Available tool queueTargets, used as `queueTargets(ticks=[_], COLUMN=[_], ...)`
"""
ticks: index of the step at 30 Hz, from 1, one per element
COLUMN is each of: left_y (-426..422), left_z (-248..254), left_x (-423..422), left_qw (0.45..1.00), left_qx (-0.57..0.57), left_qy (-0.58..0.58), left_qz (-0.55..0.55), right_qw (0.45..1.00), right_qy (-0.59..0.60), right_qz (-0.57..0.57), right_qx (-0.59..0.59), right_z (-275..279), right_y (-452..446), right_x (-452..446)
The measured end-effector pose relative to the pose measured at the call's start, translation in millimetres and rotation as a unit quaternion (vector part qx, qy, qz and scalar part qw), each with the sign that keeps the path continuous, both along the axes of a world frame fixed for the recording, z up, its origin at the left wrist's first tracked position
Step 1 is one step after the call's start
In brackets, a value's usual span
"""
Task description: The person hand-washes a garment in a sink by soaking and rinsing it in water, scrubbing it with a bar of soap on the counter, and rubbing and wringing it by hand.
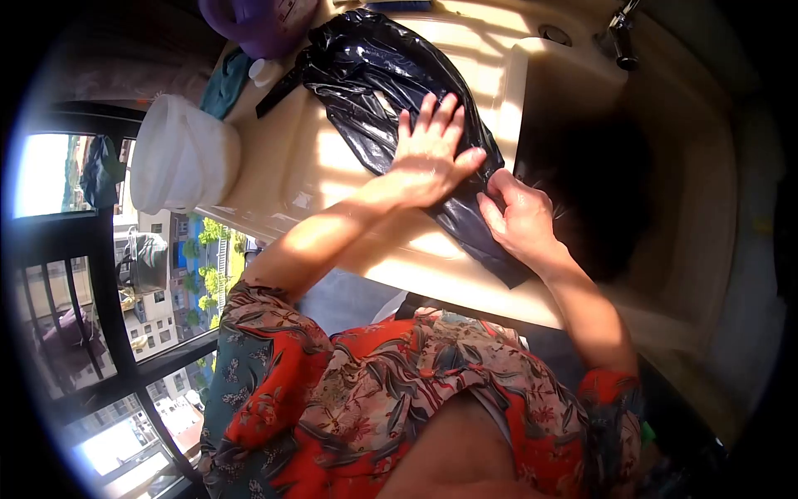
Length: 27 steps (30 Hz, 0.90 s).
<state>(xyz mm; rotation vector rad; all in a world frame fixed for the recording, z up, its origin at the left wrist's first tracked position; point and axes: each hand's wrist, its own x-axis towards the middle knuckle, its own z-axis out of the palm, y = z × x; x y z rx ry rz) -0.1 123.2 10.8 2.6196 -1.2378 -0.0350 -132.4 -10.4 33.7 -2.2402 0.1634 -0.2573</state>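
Note:
A shiny black plastic bag (366, 58) lies stretched out across the beige washboard counter (332, 158) beside the sink. My left hand (434, 154) rests flat on the bag with its fingers spread. Close by, my right hand (519, 212) has its fingers curled around the bag's right edge, pinching the plastic near the sink's rim. The bag's lower end hangs towards the counter's front edge, below my right hand. What the bag contains, if anything, is hidden.
The deep sink basin (706, 216) lies in dark shadow to the right, under a metal faucet (619, 41). A white bucket (183, 154), a teal cloth (224, 87) and a purple bottle (258, 25) stand or lie on the left. Windows (108, 291) border the far left.

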Motion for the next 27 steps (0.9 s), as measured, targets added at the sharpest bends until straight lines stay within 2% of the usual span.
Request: queueTargets(ticks=[1, 2, 4, 6, 8, 9, 11, 12, 16, 19, 20, 22, 24, 26, 27], left_y=[4, 6, 12, 26, 31, 25, -11, -28, -29, -33, -41, -61, -54, -26, -20], left_z=[2, 8, -7, -14, -35, -63, -15, -9, -7, -20, -20, -6, -14, -4, -8], left_x=[-27, -11, 53, 147, 200, 215, 140, 80, 61, 152, 159, 119, 54, 45, 64], left_qw=[0.993, 0.992, 0.983, 0.973, 0.972, 0.973, 0.981, 0.986, 0.995, 0.99, 0.988, 0.982, 0.985, 0.987, 0.992], left_qx=[0.052, 0.057, 0.109, 0.102, 0.065, 0.081, -0.045, -0.061, 0.085, 0.066, 0.084, 0.097, 0.152, 0.137, 0.099], left_qy=[-0.036, -0.03, -0.147, -0.163, -0.143, -0.139, 0.075, 0.096, -0.042, -0.086, -0.067, -0.002, -0.072, -0.081, -0.078], left_qz=[-0.098, -0.109, -0.028, 0.125, 0.174, 0.168, 0.171, 0.123, -0.042, 0.086, 0.114, 0.165, 0.03, -0.019, 0.013], right_qw=[1.0, 1.0, 1.0, 1.0, 1.0, 1.0, 1.0, 1.0, 0.999, 0.999, 1.0, 1.0, 1.0, 1.0, 1.0], right_qy=[-0.008, -0.013, -0.003, -0.008, -0.01, -0.008, -0.014, -0.016, -0.024, -0.032, -0.017, 0.012, -0.001, 0.002, 0.005], right_qz=[-0.001, 0.001, 0.003, 0.001, -0.001, 0.002, 0.006, 0.006, 0.006, -0.006, -0.005, -0.001, 0.009, 0.013, 0.016], right_qx=[0.003, 0.007, -0.001, -0.014, -0.016, -0.018, -0.02, -0.019, -0.029, -0.025, -0.024, -0.019, -0.015, -0.007, -0.007], right_z=[-1, -1, -1, -3, -5, -5, -4, -5, -7, -7, -7, -5, -6, -6, -4], right_y=[0, 1, 0, -1, 0, -1, -1, -1, 0, -1, -1, -1, -2, 1, -1], right_x=[1, -1, -1, 0, 2, 2, 4, 4, 2, 2, 3, 3, 3, -1, -2])
